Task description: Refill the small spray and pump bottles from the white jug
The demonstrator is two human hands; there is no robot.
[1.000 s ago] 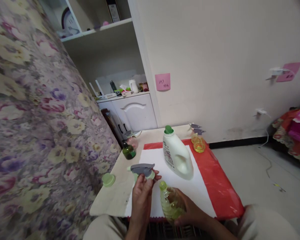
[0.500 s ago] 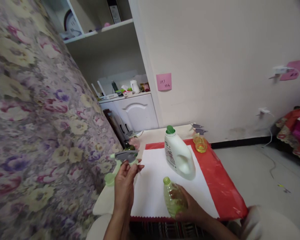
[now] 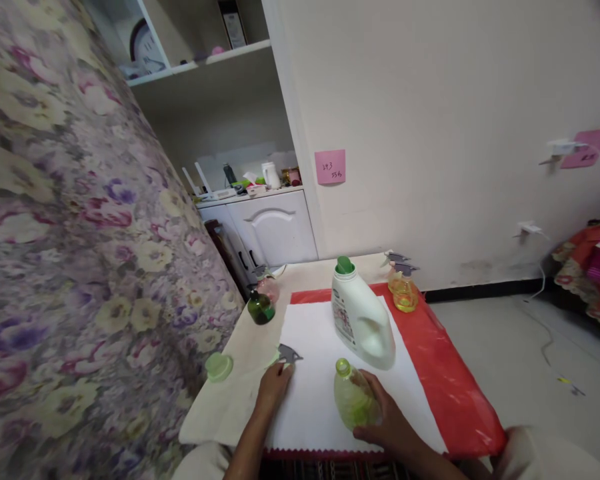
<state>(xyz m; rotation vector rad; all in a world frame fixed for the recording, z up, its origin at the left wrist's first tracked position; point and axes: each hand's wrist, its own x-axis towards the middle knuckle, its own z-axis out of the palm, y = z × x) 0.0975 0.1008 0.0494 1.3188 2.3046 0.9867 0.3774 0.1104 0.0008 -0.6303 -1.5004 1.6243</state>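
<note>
The right hand [image 3: 391, 419] keeps its grip curled around the green bottle [image 3: 351, 400] over the white sheet [image 3: 310, 417]. The left hand's [image 3: 274, 387] grip is at the spray head [image 3: 289, 354], off the bottle, not refitted; whether it pinches, I cannot tell. Beyond, the jug [image 3: 361, 323] stands uncapped.

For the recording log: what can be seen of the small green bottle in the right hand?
The small green bottle is see-through and yellow-green, apparently plastic, with a rounded body and a narrow neck. Its mouth is open, with no cap or sprayer on it. It looks roughly upright, neck leaning slightly left, over the white sheet; whether its base touches is unclear. The right hand holds its right side. Its contents cannot be made out.
</note>
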